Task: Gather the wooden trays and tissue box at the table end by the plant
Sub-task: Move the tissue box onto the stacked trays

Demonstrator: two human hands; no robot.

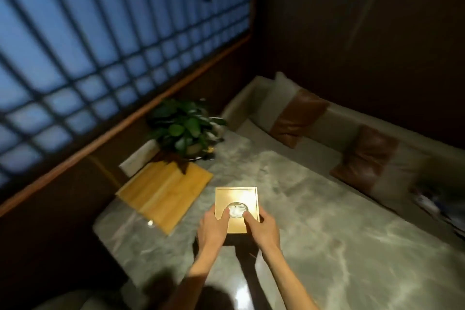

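Note:
A square wooden tissue box (236, 197) with a round opening showing white tissue stands on the marble table (339, 221). My left hand (214, 228) grips its left near side, one finger at the opening's edge. My right hand (261, 228) grips its right near side the same way. Two flat wooden trays (163, 191) lie side by side just left of the box, near the table's corner. The potted green plant (183, 126) stands behind the trays at the table's far end.
A pale bench with brown cushions (297, 118) runs along the table's far right side. A latticed window (100, 45) with a wooden sill fills the left wall. A small shiny object (150, 223) lies at the trays' near edge.

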